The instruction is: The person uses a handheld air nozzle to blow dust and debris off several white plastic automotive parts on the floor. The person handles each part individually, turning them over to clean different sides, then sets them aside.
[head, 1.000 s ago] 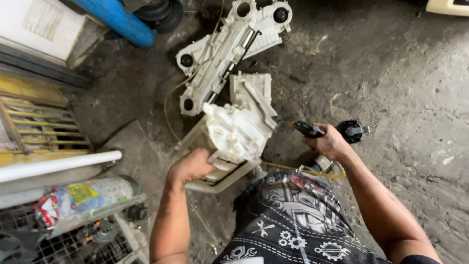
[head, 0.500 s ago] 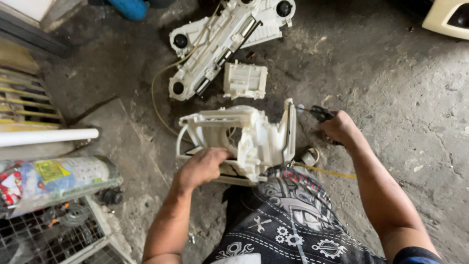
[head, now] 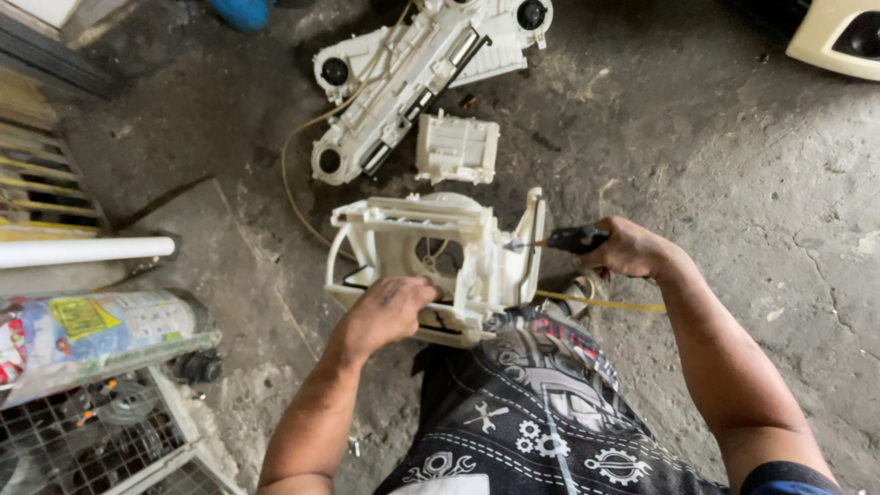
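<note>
White plastic, ribbed and hollow: the housing stands on edge on the concrete floor just in front of your knees, its long axis running left to right across your view. Your left hand lies on its near lower edge, fingers curled over the rim and pressed onto it, steadying it. Your right hand is wrapped tightly round the black handle of a screwdriver. Its shaft points left, roughly level, and its tip meets the right end wall of the housing. So the housing lies to the left of that hand, in line with the tool, and the right hand is the nearer one to that end wall. Whether the tip sits in a screw head you cannot tell from this view.

Beyond the housing, a smaller white box part lies flat on the floor, close but apart from it. Farther off lies a long white casing, slanting from lower left to upper right, with round openings at its ends. A thin yellow cord curves from that casing towards the housing, and another yellow length shows under your right wrist. At far left are a white pipe, a wrapped cylinder and a wire cage. Patterned dark shorts fill the bottom of the view.
</note>
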